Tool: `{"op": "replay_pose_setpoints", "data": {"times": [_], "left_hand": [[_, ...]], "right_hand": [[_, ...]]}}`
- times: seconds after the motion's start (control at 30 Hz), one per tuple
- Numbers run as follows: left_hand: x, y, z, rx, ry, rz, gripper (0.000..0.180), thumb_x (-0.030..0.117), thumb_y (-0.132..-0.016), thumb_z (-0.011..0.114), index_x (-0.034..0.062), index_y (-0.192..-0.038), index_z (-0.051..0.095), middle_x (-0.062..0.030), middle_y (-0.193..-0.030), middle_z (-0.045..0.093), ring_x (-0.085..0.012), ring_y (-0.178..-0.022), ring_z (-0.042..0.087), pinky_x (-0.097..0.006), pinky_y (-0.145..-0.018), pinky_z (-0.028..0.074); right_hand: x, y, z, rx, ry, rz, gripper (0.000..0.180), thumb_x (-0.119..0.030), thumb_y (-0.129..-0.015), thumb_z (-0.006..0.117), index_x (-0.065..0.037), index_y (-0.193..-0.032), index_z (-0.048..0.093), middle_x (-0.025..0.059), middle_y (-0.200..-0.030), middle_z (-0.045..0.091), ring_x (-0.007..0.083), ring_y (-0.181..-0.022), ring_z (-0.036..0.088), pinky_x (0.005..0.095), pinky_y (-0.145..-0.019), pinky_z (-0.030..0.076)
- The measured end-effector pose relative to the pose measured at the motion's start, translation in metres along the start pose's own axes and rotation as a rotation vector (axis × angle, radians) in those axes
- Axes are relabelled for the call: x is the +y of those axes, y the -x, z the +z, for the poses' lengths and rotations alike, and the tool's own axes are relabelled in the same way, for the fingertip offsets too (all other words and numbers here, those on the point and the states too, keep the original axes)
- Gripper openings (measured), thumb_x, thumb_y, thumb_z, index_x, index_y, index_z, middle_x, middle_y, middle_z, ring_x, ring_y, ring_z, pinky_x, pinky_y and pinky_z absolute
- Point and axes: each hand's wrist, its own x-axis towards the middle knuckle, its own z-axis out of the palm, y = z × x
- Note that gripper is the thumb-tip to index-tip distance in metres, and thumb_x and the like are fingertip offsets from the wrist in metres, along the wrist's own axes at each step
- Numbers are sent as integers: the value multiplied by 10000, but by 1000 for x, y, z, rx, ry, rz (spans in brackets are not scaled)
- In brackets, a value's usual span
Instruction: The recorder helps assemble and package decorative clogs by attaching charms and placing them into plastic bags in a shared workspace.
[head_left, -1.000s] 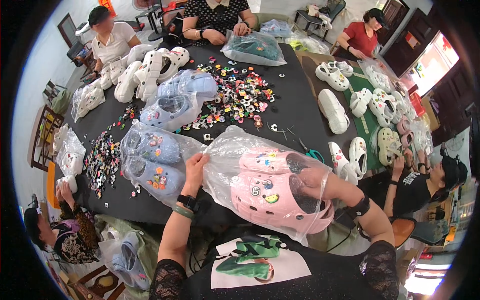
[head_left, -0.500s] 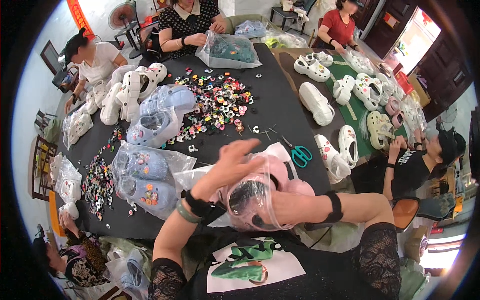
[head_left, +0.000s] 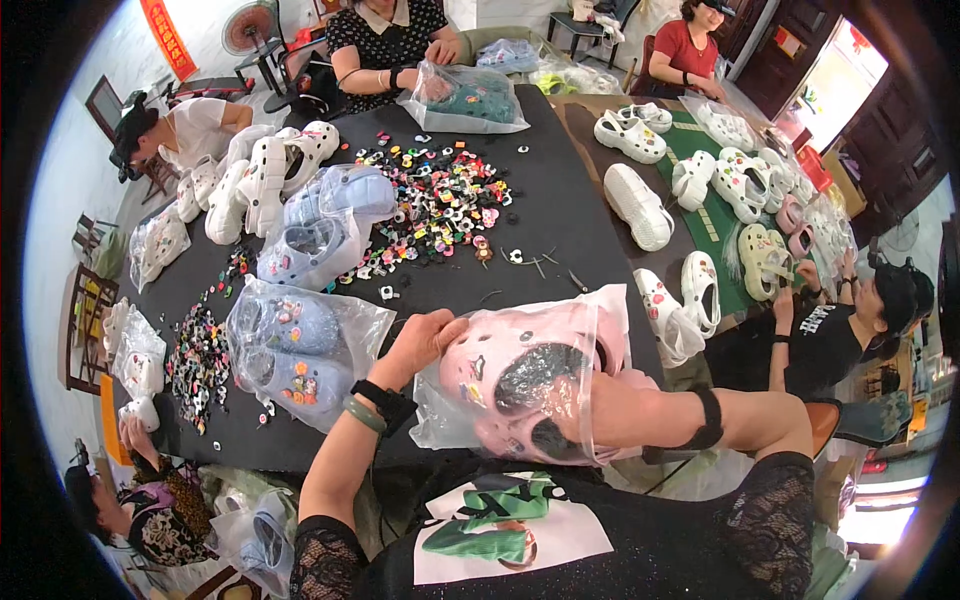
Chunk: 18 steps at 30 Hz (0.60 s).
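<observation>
A clear plastic bag (head_left: pixel 450 420) with a pair of pink clogs (head_left: pixel 480 365) inside is held up close to my chest, above the near edge of the black table (head_left: pixel 560 230). My left hand (head_left: pixel 425 340) pinches the bag's upper left edge. My right hand (head_left: pixel 585 400) is pushed into the bag's mouth from the right. It holds the clogs, with its fingers mostly hidden behind them. The clogs' soles with dark patches face me.
Bagged pale blue clogs (head_left: pixel 295 350) lie left of my left hand. Beyond are loose blue clogs (head_left: pixel 320 230), a heap of small colourful charms (head_left: pixel 440 200) and white clogs (head_left: pixel 640 205). More clogs cover a green mat (head_left: pixel 715 225). Several people sit around the table.
The bag with the pink clogs has come up off the table toward my chest. My right arm has gone into the bag's mouth, and my left hand has shifted to its upper edge.
</observation>
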Motion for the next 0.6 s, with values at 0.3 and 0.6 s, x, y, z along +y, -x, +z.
{"op": "replay_pose_setpoints", "data": {"times": [0.3, 0.6], "left_hand": [[-60, 35, -29, 333, -364, -113, 450, 432, -802, 604, 26, -613, 564, -189, -563, 531, -369, -546, 545, -433, -494, 409], [-92, 58, -60, 470, -500, -190, 386, 361, -803, 615, 18, -639, 549, -181, -601, 559, -365, -585, 558, -419, -525, 427]], "right_hand": [[35, 42, -12, 74, -332, 484, 149, -79, -702, 578, 0, -823, 541, 114, -750, 525, 273, -688, 554, 359, -607, 457], [42, 88, -5, 74, -340, 756, 142, -87, -705, 601, -32, -820, 539, 121, -716, 516, 315, -676, 535, 398, -588, 435]]}}
